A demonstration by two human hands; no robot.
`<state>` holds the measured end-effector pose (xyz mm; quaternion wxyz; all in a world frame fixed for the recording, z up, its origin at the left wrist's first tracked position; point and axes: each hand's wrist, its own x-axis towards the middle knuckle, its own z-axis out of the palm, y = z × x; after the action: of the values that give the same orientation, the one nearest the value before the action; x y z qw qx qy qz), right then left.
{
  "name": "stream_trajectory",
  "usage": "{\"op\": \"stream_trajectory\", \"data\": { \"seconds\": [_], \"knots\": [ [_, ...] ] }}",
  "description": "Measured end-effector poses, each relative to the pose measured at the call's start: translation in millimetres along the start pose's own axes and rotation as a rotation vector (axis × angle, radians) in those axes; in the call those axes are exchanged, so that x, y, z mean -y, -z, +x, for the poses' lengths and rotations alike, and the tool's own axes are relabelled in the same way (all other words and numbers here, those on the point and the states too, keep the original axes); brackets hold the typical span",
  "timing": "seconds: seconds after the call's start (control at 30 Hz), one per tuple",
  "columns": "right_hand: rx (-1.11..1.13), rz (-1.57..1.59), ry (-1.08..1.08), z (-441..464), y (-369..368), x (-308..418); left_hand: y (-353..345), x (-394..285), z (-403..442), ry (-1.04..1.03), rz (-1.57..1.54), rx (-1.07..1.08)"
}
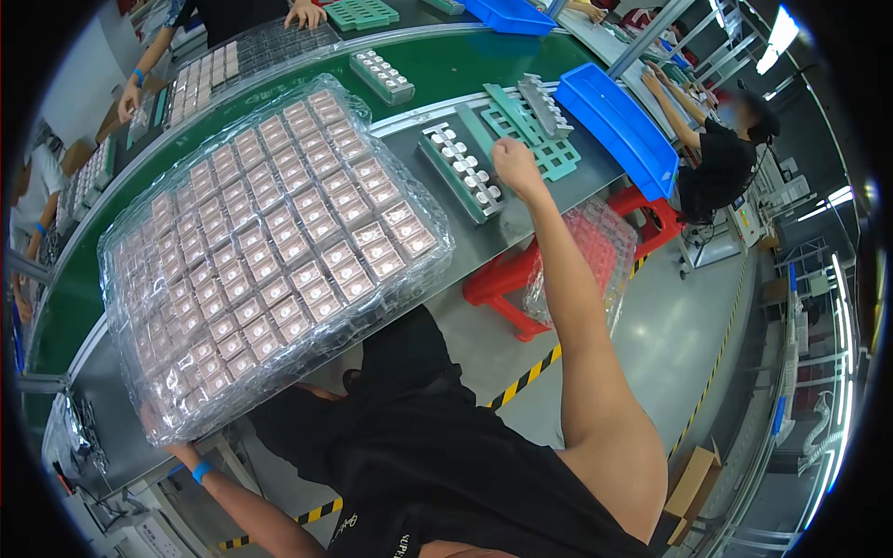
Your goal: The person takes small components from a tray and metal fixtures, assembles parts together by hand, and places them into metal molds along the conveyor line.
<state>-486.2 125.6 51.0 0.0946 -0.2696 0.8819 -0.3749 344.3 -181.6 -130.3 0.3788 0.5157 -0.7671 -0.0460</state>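
A large clear plastic tray holds rows of small pinkish square pieces in its pockets. It lies across the grey bench and overhangs its front edge. At the tray's near left corner is my left hand, gripping the edge, with its fingers partly hidden by the plastic. My right hand is closed in a fist over the bench; whatever its fingers hold is hidden. Just left of that hand stands a narrow fixture carrying a row of white and metal pieces. Beside the hand, a green slotted frame lies flat.
Another fixture strip rests on the green frame. A blue bin sits at the bench's right end, above a red stool. One more fixture is on the green conveyor belt. Co-workers sit across the belt and at right.
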Motion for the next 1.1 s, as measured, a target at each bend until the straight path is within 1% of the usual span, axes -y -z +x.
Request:
{"op": "stream_trajectory", "data": {
  "seconds": [0.07,0.1,0.17,0.2,0.23,0.3,0.33,0.37,0.53,0.6,0.7,0.77,0.8,0.83,0.9,0.93,0.97,1.0,1.03,1.07,1.1],
  "knots": [
    [-0.264,-0.154,0.24,-14.1,-3.2,12.8,2.3,-6.0,-2.3,0.03,-0.049,-0.009],
    [-0.18,-0.153,0.241,-29.2,-0.9,29.6,2.2,-10.1,-2.7,0.043,-0.076,-0.013],
    [-0.129,-0.312,0.262,-61.7,-7.4,57.1,1.9,-18.2,-2.1,0.068,-0.131,-0.02],
    [-0.221,-0.478,0.393,-77.1,-14.3,63.2,2.2,-21.1,-1.0,0.069,-0.131,-0.02],
    [-0.222,-0.477,0.396,-79.7,-19.4,64.1,3.5,-23.6,0.5,0.064,-0.087,0.011],
    [-0.158,-0.713,0.41,-80.4,-29.8,63.0,5.5,-28.8,2.5,0.061,-0.04,0.035],
    [-0.173,-0.769,0.424,-81.5,-32.9,62.9,6.0,-31.6,3.0,0.04,0.027,0.032],
    [-0.174,-0.766,0.427,-80.1,-35.8,61.0,5.8,-30.8,2.8,0.019,0.094,0.029],
    [-0.185,-0.885,0.538,-75.8,-46.2,50.3,2.4,-30.2,1.3,-0.015,0.061,-0.028],
    [-0.198,-0.871,0.555,-76.0,-44.9,49.4,3.7,-32.8,1.4,0.066,0.025,0.017],
    [-0.149,-0.836,0.528,-76.5,-50.1,51.0,1.4,-33.4,0.8,0.052,-0.025,-0.034],
    [-0.134,-0.657,0.446,-78.8,-43.1,61.2,2.2,-29.0,1.2,0.05,-0.014,-0.027],
    [-0.139,-0.658,0.446,-77.9,-35.7,66.6,1.7,-25.8,0.7,0.049,-0.003,-0.01],
    [-0.141,-0.57,0.39,-75.5,-25.9,71.3,0.3,-22.8,2.1,0.008,0.078,-0.026],
    [-0.109,-0.387,0.269,-62.3,-5.7,69.9,-0.5,-33.0,5.8,0.034,0.05,-0.005],
    [-0.112,-0.3,0.246,-51.9,6.6,61.7,2.8,-37.8,4.2,0.07,0.029,0.019],
    [-0.101,-0.205,0.239,-38.3,14.6,52.3,12.4,-27.8,-5.2,0.089,0.049,0.0],
    [-0.167,-0.219,0.3,-21.0,18.9,37.6,9.9,-34.5,-5.8,0.119,0.067,-0.04],
    [-0.139,-0.176,0.342,-4.5,28.9,27.0,11.7,-41.0,-12.2,0.163,0.1,-0.089],
    [-0.091,-0.2,0.253,13.7,38.6,16.2,8.5,-54.7,-12.4,0.211,0.143,-0.142],
    [-0.137,-0.153,0.332,60.7,35.1,-35.9,8.2,-63.5,-16.2,0.252,0.186,-0.194]
  ]
}}
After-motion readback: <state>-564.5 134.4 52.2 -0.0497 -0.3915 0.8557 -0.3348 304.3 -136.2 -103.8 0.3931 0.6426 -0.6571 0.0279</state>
